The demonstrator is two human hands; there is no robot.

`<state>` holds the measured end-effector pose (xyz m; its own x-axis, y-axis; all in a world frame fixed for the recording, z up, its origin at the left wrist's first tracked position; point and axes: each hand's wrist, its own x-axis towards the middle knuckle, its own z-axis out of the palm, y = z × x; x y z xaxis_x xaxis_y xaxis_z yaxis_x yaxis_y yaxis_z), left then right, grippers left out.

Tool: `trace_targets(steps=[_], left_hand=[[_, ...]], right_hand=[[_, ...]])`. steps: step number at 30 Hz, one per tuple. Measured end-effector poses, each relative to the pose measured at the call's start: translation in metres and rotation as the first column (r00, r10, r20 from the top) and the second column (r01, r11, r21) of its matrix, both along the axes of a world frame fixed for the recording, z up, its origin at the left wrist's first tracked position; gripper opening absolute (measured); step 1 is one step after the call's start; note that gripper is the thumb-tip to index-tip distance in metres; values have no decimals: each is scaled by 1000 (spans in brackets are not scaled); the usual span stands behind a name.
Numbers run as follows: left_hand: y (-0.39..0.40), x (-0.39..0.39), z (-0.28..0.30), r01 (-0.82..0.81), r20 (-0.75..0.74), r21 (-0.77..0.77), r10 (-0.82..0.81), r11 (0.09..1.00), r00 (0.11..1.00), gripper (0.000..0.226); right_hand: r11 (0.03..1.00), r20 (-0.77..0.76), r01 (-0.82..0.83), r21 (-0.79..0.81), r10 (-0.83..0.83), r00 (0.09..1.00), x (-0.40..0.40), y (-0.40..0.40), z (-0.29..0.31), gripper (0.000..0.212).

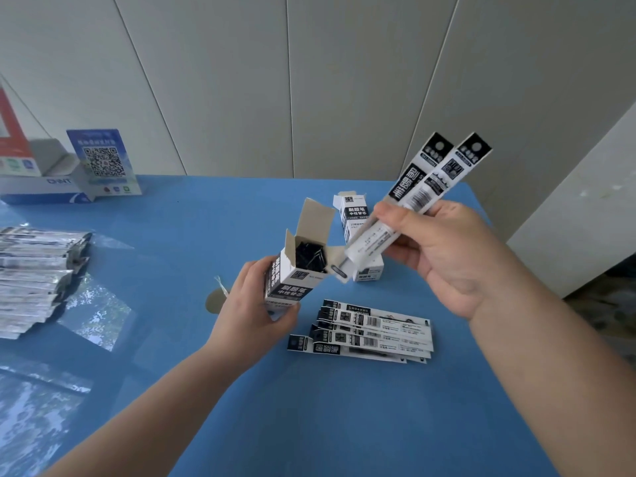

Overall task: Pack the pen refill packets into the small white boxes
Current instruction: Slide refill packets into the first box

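Left hand [251, 304] grips open white box [296, 270] above table [241, 390] centre; dark packets inside, probably. Right hand [444, 256] pinches two refill packets [406, 208], lower ends at box mouth. Loose packets [361, 333] lie just right of the box; second box [354, 215] near far edge.

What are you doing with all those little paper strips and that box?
A person is packing pen refills. The left hand grips a small white-and-black cardboard box with its top flaps open and dark refill packets already inside. The right hand holds two long white-and-black refill packets, their lower ends near the box's opening but not yet in. A few more packets lie on the blue table, and another white box stands behind.
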<state>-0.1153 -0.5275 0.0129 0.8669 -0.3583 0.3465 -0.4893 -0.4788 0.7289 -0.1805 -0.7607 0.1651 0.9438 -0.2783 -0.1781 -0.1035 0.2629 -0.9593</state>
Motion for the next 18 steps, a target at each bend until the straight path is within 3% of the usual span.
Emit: trace_targets(steps=[7, 18], left_hand=[[0, 0, 0, 13, 6, 2, -13, 1000, 1000, 66], [-3, 0, -2, 11, 25, 21, -11, 1000, 1000, 64]], right_hand=[[985, 29, 175, -13, -174, 984, 15, 31, -16, 12], [927, 129, 282, -247, -257, 958, 14, 29, -13, 13]])
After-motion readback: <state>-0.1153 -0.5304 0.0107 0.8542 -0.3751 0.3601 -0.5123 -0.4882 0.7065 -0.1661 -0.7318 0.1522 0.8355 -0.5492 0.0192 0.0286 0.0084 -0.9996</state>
